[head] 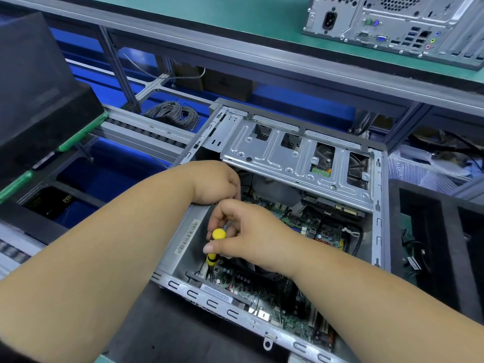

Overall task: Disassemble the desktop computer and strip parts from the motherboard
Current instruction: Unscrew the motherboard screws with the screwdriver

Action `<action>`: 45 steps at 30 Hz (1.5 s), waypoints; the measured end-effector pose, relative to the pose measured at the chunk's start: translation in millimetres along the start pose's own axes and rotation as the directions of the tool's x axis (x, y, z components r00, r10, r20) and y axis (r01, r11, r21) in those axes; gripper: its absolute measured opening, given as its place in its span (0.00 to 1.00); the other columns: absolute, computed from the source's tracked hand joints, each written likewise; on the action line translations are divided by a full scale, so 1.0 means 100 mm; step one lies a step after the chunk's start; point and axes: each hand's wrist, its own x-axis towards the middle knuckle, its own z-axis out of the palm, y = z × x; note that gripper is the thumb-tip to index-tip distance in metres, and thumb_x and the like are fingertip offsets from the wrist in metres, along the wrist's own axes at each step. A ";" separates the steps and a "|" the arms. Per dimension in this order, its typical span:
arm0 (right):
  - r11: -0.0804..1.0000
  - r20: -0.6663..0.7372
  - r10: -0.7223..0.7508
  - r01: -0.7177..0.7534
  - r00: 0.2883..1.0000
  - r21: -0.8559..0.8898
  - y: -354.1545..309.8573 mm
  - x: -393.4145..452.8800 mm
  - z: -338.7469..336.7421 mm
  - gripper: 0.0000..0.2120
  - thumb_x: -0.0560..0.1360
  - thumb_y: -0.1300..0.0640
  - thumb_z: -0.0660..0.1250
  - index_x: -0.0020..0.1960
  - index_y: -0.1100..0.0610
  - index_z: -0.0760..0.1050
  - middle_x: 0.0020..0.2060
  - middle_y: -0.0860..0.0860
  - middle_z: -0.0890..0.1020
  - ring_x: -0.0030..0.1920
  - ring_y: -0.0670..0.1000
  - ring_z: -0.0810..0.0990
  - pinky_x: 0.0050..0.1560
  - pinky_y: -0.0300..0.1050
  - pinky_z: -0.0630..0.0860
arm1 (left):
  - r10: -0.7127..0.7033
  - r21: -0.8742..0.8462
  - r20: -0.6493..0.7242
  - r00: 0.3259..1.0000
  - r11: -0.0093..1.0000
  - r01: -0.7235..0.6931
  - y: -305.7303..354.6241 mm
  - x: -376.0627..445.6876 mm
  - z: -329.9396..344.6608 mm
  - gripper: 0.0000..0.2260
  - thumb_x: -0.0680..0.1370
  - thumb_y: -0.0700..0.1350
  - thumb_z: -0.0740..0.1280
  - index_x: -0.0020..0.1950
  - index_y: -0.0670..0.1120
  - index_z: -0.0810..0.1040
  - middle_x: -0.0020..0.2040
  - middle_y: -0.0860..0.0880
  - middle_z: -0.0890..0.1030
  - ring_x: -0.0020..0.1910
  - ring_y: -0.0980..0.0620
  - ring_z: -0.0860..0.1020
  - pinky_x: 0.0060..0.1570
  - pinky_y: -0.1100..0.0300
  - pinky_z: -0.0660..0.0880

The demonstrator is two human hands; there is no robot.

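Both hands work inside the sheet-metal case [378, 205]. Right hand [246, 231] grips the yellow-handled screwdriver [215, 247], tip hidden. Left hand [220, 183] curls downward; its grasp cannot be told.

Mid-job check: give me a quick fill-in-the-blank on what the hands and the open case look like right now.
1. The right hand grips a screwdriver whose handle is black and ____.
2. The open computer case shows a green ____ inside.
3. The left hand reaches into the case, its fingertips ____ from view.
4. A second computer stands on the ____ shelf above.

Missing words: yellow; motherboard; hidden; green
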 end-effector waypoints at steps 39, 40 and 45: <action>0.999 -0.038 0.034 -0.032 0.999 0.033 0.00 0.00 -0.04 0.11 0.72 0.64 0.73 0.46 0.48 0.84 0.32 0.50 0.80 0.33 0.51 0.75 0.36 0.39 0.72 | -0.004 -0.020 0.012 1.000 1.000 0.004 -0.01 0.01 0.00 0.11 0.75 0.44 0.61 0.45 0.56 0.82 0.42 0.56 0.83 0.42 0.59 0.80 0.49 0.56 0.77; 0.998 -0.031 0.042 -0.040 0.999 0.045 0.00 0.00 -0.04 0.11 0.72 0.64 0.72 0.47 0.48 0.84 0.29 0.46 0.79 0.32 0.50 0.75 0.34 0.37 0.72 | -0.003 -0.026 0.013 1.000 1.000 0.003 -0.01 0.01 0.00 0.12 0.75 0.44 0.61 0.45 0.56 0.82 0.42 0.57 0.83 0.42 0.60 0.80 0.48 0.56 0.77; 0.997 -0.030 0.031 -0.029 0.999 0.074 -0.02 -0.01 0.00 0.13 0.69 0.59 0.78 0.51 0.54 0.78 0.44 0.51 0.84 0.35 0.48 0.77 0.42 0.46 0.78 | -0.008 0.006 0.002 1.000 1.000 0.008 0.00 0.00 0.00 0.10 0.73 0.46 0.62 0.44 0.58 0.82 0.45 0.58 0.82 0.47 0.56 0.79 0.52 0.52 0.77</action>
